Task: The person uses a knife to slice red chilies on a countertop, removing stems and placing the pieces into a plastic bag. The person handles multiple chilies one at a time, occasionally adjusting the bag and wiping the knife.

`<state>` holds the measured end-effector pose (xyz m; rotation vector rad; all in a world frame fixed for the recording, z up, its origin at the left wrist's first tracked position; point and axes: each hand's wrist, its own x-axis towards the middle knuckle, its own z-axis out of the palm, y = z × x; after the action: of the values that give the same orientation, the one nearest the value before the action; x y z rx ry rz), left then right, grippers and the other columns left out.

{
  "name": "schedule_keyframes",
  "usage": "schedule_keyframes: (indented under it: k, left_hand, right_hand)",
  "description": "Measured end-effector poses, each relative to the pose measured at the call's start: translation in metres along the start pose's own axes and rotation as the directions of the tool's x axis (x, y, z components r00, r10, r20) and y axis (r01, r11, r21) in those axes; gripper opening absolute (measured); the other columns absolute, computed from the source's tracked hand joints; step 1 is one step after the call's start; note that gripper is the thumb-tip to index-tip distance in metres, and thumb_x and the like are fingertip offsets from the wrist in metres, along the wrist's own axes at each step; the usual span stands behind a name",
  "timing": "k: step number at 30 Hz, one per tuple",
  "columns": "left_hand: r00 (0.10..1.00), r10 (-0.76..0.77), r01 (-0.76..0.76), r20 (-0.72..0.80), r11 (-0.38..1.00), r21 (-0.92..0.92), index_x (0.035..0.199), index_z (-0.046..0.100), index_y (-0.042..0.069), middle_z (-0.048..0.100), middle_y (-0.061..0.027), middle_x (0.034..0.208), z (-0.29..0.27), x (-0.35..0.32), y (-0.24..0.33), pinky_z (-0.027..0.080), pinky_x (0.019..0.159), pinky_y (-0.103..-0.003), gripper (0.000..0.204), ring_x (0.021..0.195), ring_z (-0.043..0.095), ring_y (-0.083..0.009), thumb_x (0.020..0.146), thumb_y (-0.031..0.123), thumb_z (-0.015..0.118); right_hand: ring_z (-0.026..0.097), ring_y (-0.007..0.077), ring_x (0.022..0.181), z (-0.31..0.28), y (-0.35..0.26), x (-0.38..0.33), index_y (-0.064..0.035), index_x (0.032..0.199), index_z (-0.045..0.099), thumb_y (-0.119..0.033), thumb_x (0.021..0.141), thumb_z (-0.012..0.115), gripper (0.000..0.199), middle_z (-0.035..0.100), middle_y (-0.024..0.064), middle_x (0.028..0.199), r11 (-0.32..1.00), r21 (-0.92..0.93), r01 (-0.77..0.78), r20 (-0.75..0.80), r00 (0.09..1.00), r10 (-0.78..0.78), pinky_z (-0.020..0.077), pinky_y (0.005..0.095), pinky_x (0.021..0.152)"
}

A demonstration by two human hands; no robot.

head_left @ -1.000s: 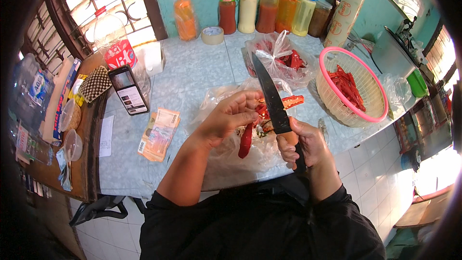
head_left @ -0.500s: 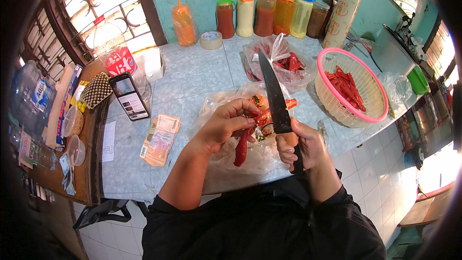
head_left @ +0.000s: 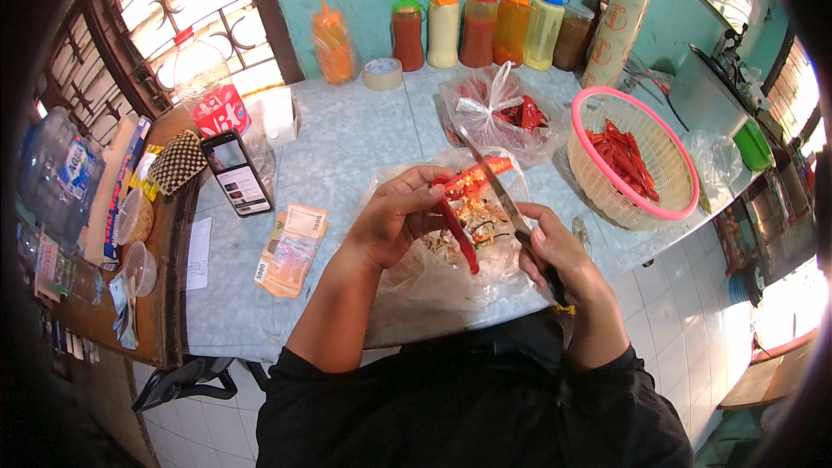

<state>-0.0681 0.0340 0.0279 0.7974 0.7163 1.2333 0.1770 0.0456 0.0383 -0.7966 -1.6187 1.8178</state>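
Note:
My left hand (head_left: 392, 218) pinches a split red chili pepper (head_left: 459, 236), its seedy orange inside facing up and one half hanging down. In my right hand (head_left: 562, 253) is a kitchen knife (head_left: 501, 193) with a dark handle; its blade slants up and left across the opened flesh. Beneath both hands a clear plastic bag (head_left: 412, 276) lies spread on the table, with seeds and chili scraps (head_left: 487, 230) on it. Farther back sits a knotted plastic bag of red chilies (head_left: 530, 114). To the right, a pink-rimmed basket (head_left: 691, 175) contains cut red chilies (head_left: 620, 161).
A phone (head_left: 239, 175) leans upright at the left, behind some banknotes (head_left: 293, 251). Squeeze bottles (head_left: 478, 30) and a tape roll (head_left: 382, 74) line the wall. A large plastic bottle (head_left: 212, 100) stands near the window. The table's front edge is against my body.
The knife has tilted from nearly upright to a lower slant over the chili. The chili is spread wider open, with more of its seedy inside showing.

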Motion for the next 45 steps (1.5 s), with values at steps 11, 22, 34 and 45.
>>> schedule_keyframes:
  k: [11, 22, 34, 45]
  left_hand:
    - [0.988, 0.154, -0.152, 0.035, 0.987, -0.041, 0.111, 0.052, 0.004, 0.061, -0.0099, 0.106, -0.015, 0.002, -0.001, 0.05, 0.08, -0.029, 0.033, 0.095, 0.06, -0.0183, 0.08, 0.01, 0.064]
    - [0.99, 0.141, -0.139, 0.019, 0.988, -0.067, 0.109, 0.054, 0.002, 0.061, -0.0108, 0.108, -0.001, -0.001, -0.003, 0.05, 0.084, -0.03, 0.028, 0.096, 0.06, -0.0186, 0.083, 0.008, 0.062]
    - [0.977, 0.095, -0.122, -0.189, 0.983, -0.137, 0.107, 0.052, 0.001, 0.062, -0.0094, 0.095, 0.004, 0.003, -0.008, 0.053, 0.073, -0.024, 0.024, 0.078, 0.063, -0.0154, 0.086, 0.01, 0.057]
    - [0.935, 0.187, -0.204, -0.3, 0.979, -0.027, 0.104, 0.053, 0.0, 0.062, -0.0116, 0.095, -0.002, 0.002, -0.003, 0.055, 0.071, -0.026, 0.021, 0.076, 0.064, -0.0176, 0.085, 0.007, 0.057]
  right_hand:
    - [0.06, 0.0237, 0.076, -0.008, -0.007, -0.036, -0.0053, 0.112, 0.048, -0.033, 0.095, 0.044, 0.033, 0.061, 0.0135, 0.083, 0.772, -0.615, -0.162, -0.095, 0.987, 0.132, 0.0458, 0.033, 0.07]
    - [0.06, 0.036, 0.085, -0.002, -0.002, -0.034, -0.0068, 0.11, 0.048, -0.034, 0.094, 0.042, 0.031, 0.061, 0.0198, 0.084, 0.729, -0.67, -0.141, -0.131, 0.989, 0.07, 0.0453, 0.039, 0.075]
    - [0.06, 0.0405, 0.078, 0.012, 0.0, -0.033, -0.0078, 0.107, 0.047, -0.031, 0.093, 0.042, 0.028, 0.062, 0.021, 0.078, 0.584, -0.794, -0.173, -0.252, 0.966, -0.057, 0.0461, 0.0455, 0.069]
    - [0.06, 0.0404, 0.077, 0.007, 0.008, -0.034, -0.0079, 0.106, 0.05, -0.03, 0.093, 0.042, 0.027, 0.062, 0.0216, 0.078, 0.57, -0.802, -0.177, -0.299, 0.945, -0.128, 0.0465, 0.0456, 0.07]
